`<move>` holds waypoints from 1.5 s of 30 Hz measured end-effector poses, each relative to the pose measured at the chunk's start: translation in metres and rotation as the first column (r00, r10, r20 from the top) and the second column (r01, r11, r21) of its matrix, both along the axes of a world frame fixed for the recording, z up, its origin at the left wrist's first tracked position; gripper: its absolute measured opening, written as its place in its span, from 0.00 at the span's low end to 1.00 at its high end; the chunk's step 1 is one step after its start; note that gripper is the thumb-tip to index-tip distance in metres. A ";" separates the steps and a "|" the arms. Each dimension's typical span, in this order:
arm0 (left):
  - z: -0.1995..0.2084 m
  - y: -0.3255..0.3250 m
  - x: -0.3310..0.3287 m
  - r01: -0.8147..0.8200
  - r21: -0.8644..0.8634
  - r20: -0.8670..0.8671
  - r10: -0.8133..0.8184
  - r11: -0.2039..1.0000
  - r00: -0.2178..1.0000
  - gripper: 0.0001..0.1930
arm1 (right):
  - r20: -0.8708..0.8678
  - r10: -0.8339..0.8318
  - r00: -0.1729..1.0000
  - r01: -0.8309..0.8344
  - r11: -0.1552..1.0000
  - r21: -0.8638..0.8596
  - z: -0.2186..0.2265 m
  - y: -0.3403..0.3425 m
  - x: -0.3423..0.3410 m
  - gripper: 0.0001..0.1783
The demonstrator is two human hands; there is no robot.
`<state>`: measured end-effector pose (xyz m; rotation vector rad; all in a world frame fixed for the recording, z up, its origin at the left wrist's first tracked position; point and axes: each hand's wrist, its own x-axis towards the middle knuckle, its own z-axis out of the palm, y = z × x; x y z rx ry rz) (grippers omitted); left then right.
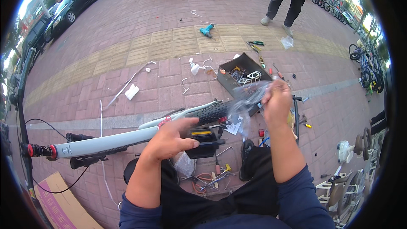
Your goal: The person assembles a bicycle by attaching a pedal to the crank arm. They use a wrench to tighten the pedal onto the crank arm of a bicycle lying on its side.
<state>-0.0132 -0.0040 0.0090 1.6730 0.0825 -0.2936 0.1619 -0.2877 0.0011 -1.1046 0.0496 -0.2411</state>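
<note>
My left hand [171, 138] is closed around a black bicycle pedal [202, 148] with a yellow reflector strip, thumb against its side and index finger stretched out above. The remaining fingers are hidden. My right hand [275, 99], raised to the right, grips a clear plastic bag [249, 97] that hangs down, blurred by motion. Below my hands a pale grey bicycle frame [110, 142] lies across from the left, its knobby black tyre [212, 112] partly behind the bag.
An open metal toolbox [231, 82] full of parts stands beyond the tyre. Pliers [256, 43], a teal power drill [207, 30] and plastic scraps lie on the brick paving. More tools [212, 180] lie between my legs; a cardboard sheet [63, 205] is at lower left. A person [288, 0] stands ahead.
</note>
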 end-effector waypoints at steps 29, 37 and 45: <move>-0.011 -0.025 -0.001 -0.264 -0.099 0.308 0.282 0.959 0.909 0.33 | -0.255 0.662 0.704 -0.688 0.549 -0.474 0.002 0.027 -0.059 0.22; -0.012 -0.030 0.000 -0.212 -0.045 0.329 0.215 0.976 0.920 0.34 | -0.133 0.684 0.718 -0.654 0.597 -0.465 0.005 0.033 -0.066 0.17; -0.019 -0.031 0.004 -0.259 -0.167 0.309 0.300 0.951 0.903 0.35 | -0.275 0.654 0.705 -0.576 0.301 -0.760 0.018 0.022 -0.064 0.17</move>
